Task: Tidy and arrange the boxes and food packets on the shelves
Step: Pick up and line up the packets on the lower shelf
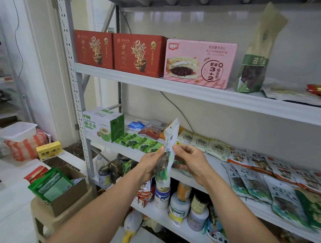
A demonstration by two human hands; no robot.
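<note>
A cardboard box on a stool, lower left in the head view, holds green packets. In front of the middle shelf, a person holds a tall white packet upright. It is green-printed, with dark contents showing through its window. The left hand has its grip wrapped around the packet's middle; the right hand pinches its edge.

Bright even indoor light, wide-angle warp, blurred edges
</note>
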